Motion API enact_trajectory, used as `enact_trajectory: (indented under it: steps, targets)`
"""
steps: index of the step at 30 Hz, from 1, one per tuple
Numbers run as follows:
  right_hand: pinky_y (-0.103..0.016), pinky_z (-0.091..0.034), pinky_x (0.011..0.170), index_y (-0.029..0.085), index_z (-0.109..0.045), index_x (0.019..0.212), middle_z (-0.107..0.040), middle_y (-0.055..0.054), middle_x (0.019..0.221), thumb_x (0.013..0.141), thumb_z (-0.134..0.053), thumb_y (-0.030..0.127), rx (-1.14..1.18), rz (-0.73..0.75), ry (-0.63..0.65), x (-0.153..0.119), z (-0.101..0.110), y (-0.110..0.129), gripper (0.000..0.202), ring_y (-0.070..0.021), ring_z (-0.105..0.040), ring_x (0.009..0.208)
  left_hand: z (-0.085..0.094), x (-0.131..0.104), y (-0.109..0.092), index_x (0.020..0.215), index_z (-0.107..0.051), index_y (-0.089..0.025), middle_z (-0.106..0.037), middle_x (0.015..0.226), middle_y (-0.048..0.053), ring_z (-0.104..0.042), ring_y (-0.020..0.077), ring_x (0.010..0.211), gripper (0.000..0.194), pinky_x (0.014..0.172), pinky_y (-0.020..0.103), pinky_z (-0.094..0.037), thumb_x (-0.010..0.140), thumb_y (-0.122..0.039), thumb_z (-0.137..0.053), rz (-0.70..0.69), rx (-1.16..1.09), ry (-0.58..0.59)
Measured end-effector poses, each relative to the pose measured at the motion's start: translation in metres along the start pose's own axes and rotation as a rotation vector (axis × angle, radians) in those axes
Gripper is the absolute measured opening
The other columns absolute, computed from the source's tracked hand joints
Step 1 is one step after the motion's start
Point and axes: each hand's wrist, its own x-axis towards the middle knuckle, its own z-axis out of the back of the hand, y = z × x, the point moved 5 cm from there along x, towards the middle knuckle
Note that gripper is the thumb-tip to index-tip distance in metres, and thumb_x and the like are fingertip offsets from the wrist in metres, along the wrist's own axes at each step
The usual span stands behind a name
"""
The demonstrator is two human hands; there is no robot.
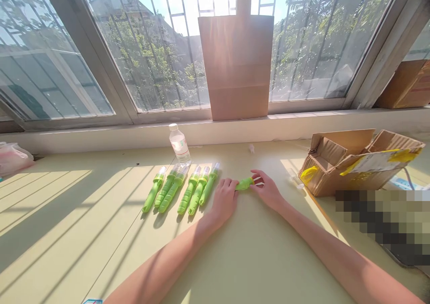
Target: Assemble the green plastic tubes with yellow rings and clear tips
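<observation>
A green tool with a clear cap (244, 183) lies flat on the pale table (101, 232) between my hands. My left hand (224, 200) grips its handle end. My right hand (268, 190) pinches the clear cap end. Just left of my left hand, several matching green tools (183, 188) lie side by side in a row, caps pointing toward the window.
A small plastic water bottle (179, 144) stands behind the row. An open cardboard box (356, 160) sits at the right, with a clear cap (294, 177) beside it. A brown paper bag (237, 66) leans on the window sill. A pink bag (11, 157) lies far left.
</observation>
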Motion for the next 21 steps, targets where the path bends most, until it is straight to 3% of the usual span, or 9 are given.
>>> enact_trajectory:
  steps: [21]
  targets:
    - [-0.03, -0.055, 0.068, 0.025, -0.058, 0.11, -0.056, -0.003, 0.093, 0.068, -0.069, 0.029, -0.025, 0.074, -0.024, -0.0021, 0.0015, 0.0066, 0.043, -0.0169, -0.056, 0.084, 0.0007, -0.001, -0.0031, 0.106, -0.055, -0.021, -0.056, 0.098, 0.005, -0.046, 0.0215, 0.095, 0.024, 0.08, 0.035, -0.043, 0.085, -0.011, -0.047, -0.014, -0.012, -0.006]
